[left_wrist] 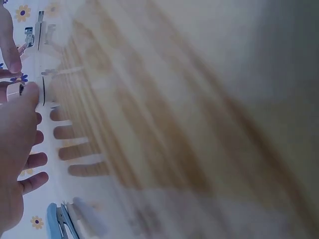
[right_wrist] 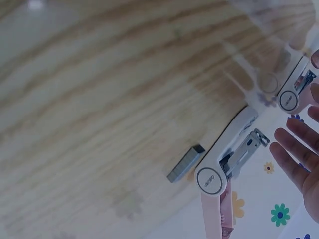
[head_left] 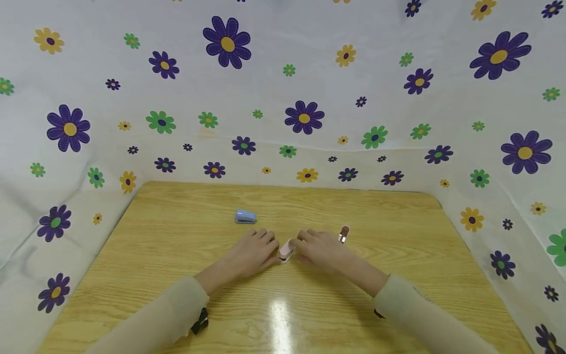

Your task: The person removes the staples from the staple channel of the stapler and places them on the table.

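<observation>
Right wrist view is giving what the head view is not: a short grey strip of staples point(right_wrist: 185, 164) is lying just beside the open stapler point(right_wrist: 211, 180), whose hinge disc is showing lettering and whose metal magazine is standing out from its pale body. Left wrist view is adding the metal side of the blue stapler point(head_left: 245, 217) (the glossy table point(head_left: 177, 211) is mirroring fingertips there too). Only the head view is placing all three staplers plainly on one table.

Left hand point(head_left: 258, 250): thumb and forefinger are pinching the near end of the pink stapler point(head_left: 286, 250); the other fingers are spreading loosely, apart from one another. Right hand point(head_left: 317, 248): forward fingers are touching the far end of the same stapler, while outer fingers are extending nearly straight in the right wrist view; whether it is gripping or only pressing, cannot tell.

The pink stapler is lying between the two hands, slanting, partly hidden by fingers. The open stapler is resting just beyond the right hand, toward the right; the blue stapler is sitting beyond the left hand, near its knuckles, touching neither hand.
</observation>
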Demonstrator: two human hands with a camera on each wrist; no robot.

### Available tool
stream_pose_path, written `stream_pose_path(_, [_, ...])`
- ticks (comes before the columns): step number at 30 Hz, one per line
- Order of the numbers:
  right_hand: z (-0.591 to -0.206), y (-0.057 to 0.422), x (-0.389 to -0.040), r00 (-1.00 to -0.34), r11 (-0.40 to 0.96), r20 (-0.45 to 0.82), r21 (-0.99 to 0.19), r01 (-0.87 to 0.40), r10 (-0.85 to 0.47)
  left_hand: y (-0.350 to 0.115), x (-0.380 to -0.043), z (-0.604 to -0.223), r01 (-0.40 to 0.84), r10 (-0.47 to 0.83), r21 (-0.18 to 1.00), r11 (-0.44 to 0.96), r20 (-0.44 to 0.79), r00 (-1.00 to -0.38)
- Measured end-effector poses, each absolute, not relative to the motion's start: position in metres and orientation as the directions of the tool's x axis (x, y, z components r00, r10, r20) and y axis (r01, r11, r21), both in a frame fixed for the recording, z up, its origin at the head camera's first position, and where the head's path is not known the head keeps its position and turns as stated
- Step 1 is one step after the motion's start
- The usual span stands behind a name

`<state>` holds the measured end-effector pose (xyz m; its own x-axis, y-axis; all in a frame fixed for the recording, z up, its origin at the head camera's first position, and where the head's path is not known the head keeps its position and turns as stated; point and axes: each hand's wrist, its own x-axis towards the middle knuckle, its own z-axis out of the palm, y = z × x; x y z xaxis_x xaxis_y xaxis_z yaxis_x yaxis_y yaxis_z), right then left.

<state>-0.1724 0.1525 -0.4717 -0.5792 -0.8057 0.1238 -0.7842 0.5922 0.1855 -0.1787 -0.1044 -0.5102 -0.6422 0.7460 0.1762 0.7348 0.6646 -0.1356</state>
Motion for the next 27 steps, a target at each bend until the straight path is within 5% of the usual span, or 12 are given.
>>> stream_pose_path(8, [-0.475,0.146,-0.165,-0.616,0.617,0.080,0.217,-0.756,-0.783,-0.101,-0.179,-0.512,0.737,0.744,-0.115,0.666,0.165,-0.648])
stream_pose_path(27, [-0.486,0.137,-0.171,-0.571,0.582,0.133,0.292,-0.758,-0.810,-0.097,-0.179,-0.522,0.713,0.715,-0.094,0.695,0.192,-0.672])
